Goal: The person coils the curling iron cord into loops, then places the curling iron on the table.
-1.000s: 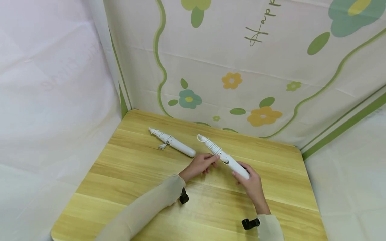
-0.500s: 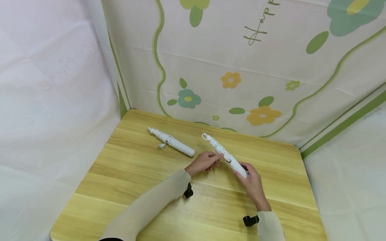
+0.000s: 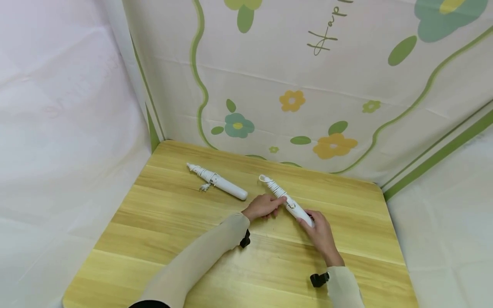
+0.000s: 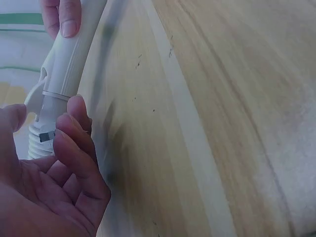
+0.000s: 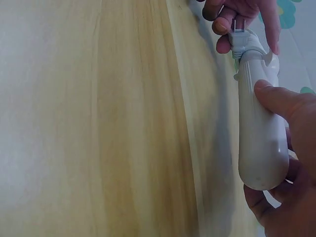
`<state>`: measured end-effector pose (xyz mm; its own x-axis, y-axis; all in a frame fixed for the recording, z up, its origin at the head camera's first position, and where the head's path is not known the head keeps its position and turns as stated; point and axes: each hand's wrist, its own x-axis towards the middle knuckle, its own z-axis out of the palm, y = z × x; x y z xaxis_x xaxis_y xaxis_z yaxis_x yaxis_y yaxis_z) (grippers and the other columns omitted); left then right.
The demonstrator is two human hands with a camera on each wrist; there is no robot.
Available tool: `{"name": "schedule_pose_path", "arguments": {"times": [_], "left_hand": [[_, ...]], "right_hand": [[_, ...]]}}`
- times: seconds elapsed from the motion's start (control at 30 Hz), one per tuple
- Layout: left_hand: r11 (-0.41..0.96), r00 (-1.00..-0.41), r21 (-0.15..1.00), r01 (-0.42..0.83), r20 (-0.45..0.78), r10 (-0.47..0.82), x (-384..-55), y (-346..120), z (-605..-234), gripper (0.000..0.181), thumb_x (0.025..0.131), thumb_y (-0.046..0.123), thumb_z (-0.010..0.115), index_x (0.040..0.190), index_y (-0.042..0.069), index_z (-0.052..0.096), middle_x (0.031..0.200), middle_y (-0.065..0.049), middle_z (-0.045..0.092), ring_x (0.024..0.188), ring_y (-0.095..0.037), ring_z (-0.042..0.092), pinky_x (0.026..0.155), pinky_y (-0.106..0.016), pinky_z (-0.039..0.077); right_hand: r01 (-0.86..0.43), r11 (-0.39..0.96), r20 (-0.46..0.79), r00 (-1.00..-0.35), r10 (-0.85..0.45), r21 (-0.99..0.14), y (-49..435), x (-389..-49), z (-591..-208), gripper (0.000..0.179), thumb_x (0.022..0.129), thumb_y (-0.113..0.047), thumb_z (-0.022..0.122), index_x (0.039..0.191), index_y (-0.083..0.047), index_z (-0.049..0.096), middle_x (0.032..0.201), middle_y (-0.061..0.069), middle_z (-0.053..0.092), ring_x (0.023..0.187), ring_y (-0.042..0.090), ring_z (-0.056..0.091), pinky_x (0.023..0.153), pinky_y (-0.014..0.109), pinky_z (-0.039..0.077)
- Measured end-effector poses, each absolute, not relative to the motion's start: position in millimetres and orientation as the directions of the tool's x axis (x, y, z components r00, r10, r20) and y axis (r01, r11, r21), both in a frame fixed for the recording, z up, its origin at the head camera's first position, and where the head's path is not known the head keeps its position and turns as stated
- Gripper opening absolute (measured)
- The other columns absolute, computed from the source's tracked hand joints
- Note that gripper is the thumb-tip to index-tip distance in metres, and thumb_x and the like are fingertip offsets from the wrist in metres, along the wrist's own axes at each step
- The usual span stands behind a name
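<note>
Two white curling irons are in the head view, each with its cord wound round one end. One curling iron [image 3: 231, 187] lies on the table at the left, its plug [image 3: 205, 187] beside it. The other curling iron [image 3: 302, 215] is held tilted above the tabletop. My right hand [image 3: 320, 233] grips its thick rounded end, thumb on top. My left hand [image 3: 263, 206] is at its middle, near the coiled cord [image 3: 275, 188]. In the left wrist view, the thumb touches a small lever [image 4: 35, 101] while curled fingers lie opposite, by the plug [image 4: 48, 136].
The wooden table [image 3: 154, 231] has rounded corners. A cloth wall [image 3: 262, 72] printed with flowers rises behind its far edge, and pale cloth [image 3: 69, 149] hangs at the left. A small black camera [image 3: 319, 280] sits on the right wrist.
Both hands and the held curling iron have shifted slightly; its cord end moved a little right, then slightly lower. The left forearm moved right. The other curling iron stays on the table.
</note>
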<state>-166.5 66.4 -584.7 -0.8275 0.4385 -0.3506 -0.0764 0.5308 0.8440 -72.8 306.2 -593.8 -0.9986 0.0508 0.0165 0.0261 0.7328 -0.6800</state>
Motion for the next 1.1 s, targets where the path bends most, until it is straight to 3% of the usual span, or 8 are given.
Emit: {"name": "schedule_pose_path", "arguments": {"times": [0.27,0.4,0.5,0.63,0.9,1.1], "left_hand": [[0.615,-0.842,0.789,-0.012,-0.34,0.419,-176.2,67.3,-589.1,0.081,0.108,0.074,0.043,0.075,0.009,0.077,0.062,-0.001,0.067,0.048,-0.013,0.05,0.052,-0.029,0.041],[0.711,-0.856,0.7,0.064,-0.328,0.4,-177.7,67.2,-588.9,0.082,0.108,0.077,0.038,0.065,0.014,0.068,0.054,0.003,0.056,0.047,-0.013,0.045,0.05,-0.031,0.037],[0.779,-0.872,0.616,0.12,-0.31,0.379,-176.1,67.3,-586.1,0.076,0.108,0.078,0.035,0.065,0.02,0.059,0.057,0.003,0.052,0.052,-0.014,0.046,0.052,-0.033,0.038],[0.827,-0.892,0.526,0.2,-0.251,0.375,-174.6,68.1,-583.5,0.072,0.11,0.075,0.033,0.064,0.024,0.052,0.061,0.002,0.05,0.055,-0.016,0.048,0.054,-0.034,0.041],[0.88,-0.911,0.291,0.377,-0.056,0.408,-169.8,65.6,-584.1,0.077,0.113,0.069,0.033,0.052,0.023,0.043,0.048,0.005,0.043,0.045,-0.013,0.046,0.044,-0.035,0.042],[0.884,-0.906,0.218,0.413,0.0,0.423,-169.9,60.8,-583.3,0.076,0.114,0.066,0.037,0.052,0.023,0.041,0.047,0.006,0.039,0.043,-0.012,0.042,0.041,-0.034,0.04]], "right_hand": [[0.016,0.738,0.012,-0.999,0.033,-0.675,302.9,-78.5,-598.7,0.049,0.105,-0.031,0.077,0.14,0.001,0.068,0.133,0.022,0.068,0.118,0.035,0.063,0.099,0.049,0.048],[0.021,0.735,-0.002,-1.0,0.026,-0.678,301.5,-79.8,-601.1,0.048,0.105,-0.032,0.076,0.14,0.001,0.068,0.133,0.022,0.068,0.117,0.035,0.063,0.099,0.049,0.048],[0.031,0.735,-0.019,-1.0,0.025,-0.678,301.6,-80.2,-604.0,0.048,0.106,-0.033,0.075,0.14,0.001,0.068,0.133,0.021,0.068,0.117,0.035,0.063,0.099,0.049,0.048],[0.037,0.734,-0.025,-0.999,0.028,-0.679,302.2,-81.6,-606.5,0.048,0.107,-0.034,0.074,0.14,0.0,0.068,0.132,0.021,0.068,0.117,0.034,0.063,0.1,0.05,0.048],[0.071,0.736,-0.054,-0.997,0.048,-0.674,299.9,-83.6,-605.8,0.051,0.106,-0.039,0.075,0.14,-0.001,0.071,0.13,0.02,0.07,0.115,0.033,0.065,0.099,0.048,0.049],[0.074,0.748,-0.045,-0.997,0.06,-0.66,301.9,-84.3,-600.2,0.052,0.105,-0.042,0.075,0.139,-0.002,0.072,0.129,0.02,0.071,0.115,0.035,0.067,0.099,0.051,0.05]]}}
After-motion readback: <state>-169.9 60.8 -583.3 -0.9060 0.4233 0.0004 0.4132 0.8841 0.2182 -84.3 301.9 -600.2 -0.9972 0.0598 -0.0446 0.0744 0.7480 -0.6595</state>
